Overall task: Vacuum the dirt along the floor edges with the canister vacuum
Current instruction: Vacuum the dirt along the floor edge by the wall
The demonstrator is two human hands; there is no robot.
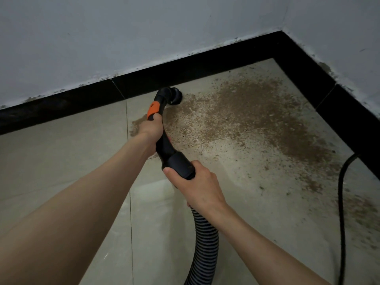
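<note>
Bare room corner, tiled floor (61,161) (dusty), black skirting (205,66)

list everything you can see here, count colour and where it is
vacuum handle: one, black with an orange patch, centre, angled toward the wall
round nozzle: one, black, on the floor by the skirting
ribbed hose: one, black and grey, runs from the handle to the bottom edge
cable: one, black, on the floor at right
dirt: one wide patch, brown, spread from the nozzle toward the corner and down the right side
floor tiles: several, pale beige, glossy
skirting: two runs, black, meeting in the corner at upper right
walls: two, pale grey, above the skirting
left hand: one, grips the handle below the orange patch
right hand: one, grips the handle's thick rear end, where the hose begins
</note>
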